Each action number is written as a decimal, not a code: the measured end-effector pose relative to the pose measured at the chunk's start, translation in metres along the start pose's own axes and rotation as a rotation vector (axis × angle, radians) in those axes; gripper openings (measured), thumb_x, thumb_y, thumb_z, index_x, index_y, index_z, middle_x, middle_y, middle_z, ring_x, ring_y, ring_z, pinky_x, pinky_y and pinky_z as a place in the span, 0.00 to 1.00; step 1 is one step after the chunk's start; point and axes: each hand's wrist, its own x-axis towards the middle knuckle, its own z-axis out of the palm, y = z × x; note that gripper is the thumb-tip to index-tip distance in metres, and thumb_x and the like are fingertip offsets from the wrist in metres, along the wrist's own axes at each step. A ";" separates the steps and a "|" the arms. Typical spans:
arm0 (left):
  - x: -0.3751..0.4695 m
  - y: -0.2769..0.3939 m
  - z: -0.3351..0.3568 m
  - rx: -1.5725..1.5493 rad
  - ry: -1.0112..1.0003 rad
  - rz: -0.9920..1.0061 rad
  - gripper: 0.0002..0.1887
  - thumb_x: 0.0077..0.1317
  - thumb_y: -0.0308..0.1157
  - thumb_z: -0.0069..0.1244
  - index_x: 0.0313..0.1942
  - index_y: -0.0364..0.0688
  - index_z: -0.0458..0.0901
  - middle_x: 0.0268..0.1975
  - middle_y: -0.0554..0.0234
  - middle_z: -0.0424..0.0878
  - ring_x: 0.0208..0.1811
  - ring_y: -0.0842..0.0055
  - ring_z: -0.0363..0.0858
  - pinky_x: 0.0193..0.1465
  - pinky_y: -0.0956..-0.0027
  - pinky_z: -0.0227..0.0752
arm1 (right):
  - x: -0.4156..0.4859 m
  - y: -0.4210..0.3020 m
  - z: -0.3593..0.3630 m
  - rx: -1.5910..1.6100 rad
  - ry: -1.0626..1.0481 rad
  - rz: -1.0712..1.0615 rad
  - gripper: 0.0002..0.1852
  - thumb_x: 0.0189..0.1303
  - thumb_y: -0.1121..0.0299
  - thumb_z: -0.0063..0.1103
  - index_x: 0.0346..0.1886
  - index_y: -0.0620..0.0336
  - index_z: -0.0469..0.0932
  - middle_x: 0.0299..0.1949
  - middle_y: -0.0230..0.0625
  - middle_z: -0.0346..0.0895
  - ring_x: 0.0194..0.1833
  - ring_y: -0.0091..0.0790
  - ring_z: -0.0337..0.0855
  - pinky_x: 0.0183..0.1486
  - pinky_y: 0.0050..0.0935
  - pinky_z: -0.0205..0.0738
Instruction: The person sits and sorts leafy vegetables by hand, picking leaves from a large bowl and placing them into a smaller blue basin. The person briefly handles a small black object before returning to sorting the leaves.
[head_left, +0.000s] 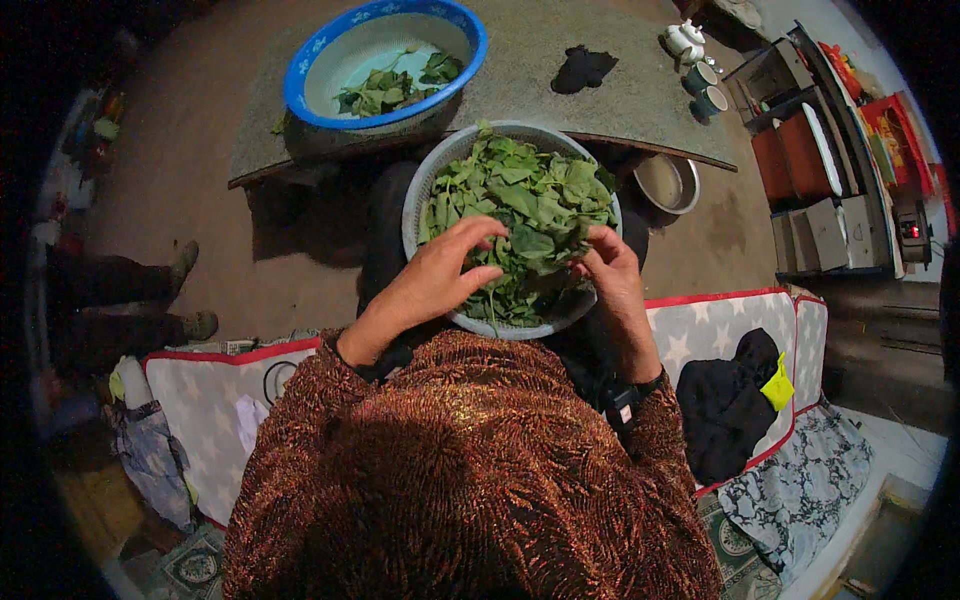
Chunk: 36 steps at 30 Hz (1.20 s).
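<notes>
A grey plastic basket (414, 217) rests on my lap, heaped with green leaves (517, 180). My left hand (450, 262) is over the left part of the heap, thumb and fingers apart, with nothing plainly held. On the right side of the heap, my right hand (609, 259) has its fingertips pinched on a leafy piece (574, 244); part of that grip is hidden by leaves. Beyond, on the table, a blue-rimmed basin (296, 86) holds a few more leaves (386, 90).
The low table (517, 90) bears a black cloth (583, 69), a white teapot (684, 41) and two cups (709, 101). A metal bowl (691, 187) stands below its right edge. Dark clothing (724, 412) lies on the seat at right. Another person's legs (127, 281) show at left.
</notes>
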 end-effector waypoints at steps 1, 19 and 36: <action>0.001 0.001 0.003 -0.025 0.028 -0.017 0.23 0.59 0.29 0.56 0.54 0.41 0.71 0.52 0.59 0.74 0.47 0.70 0.78 0.46 0.66 0.73 | -0.001 0.002 0.001 0.050 -0.045 0.020 0.10 0.62 0.74 0.57 0.45 0.64 0.74 0.33 0.30 0.77 0.29 0.20 0.76 0.34 0.19 0.72; 0.007 -0.013 0.023 -0.527 0.105 -0.209 0.08 0.61 0.28 0.57 0.38 0.35 0.79 0.35 0.69 0.82 0.39 0.84 0.78 0.45 0.75 0.72 | -0.022 0.007 0.049 0.472 -0.229 0.351 0.15 0.69 0.62 0.48 0.54 0.59 0.69 0.41 0.34 0.78 0.36 0.28 0.81 0.33 0.25 0.76; -0.006 -0.031 -0.011 -1.011 0.425 -0.342 0.11 0.67 0.30 0.50 0.46 0.37 0.76 0.44 0.60 0.82 0.41 0.75 0.82 0.38 0.70 0.81 | -0.022 -0.001 0.011 -0.080 -0.138 0.233 0.12 0.68 0.64 0.53 0.47 0.60 0.76 0.35 0.32 0.79 0.32 0.24 0.79 0.32 0.20 0.70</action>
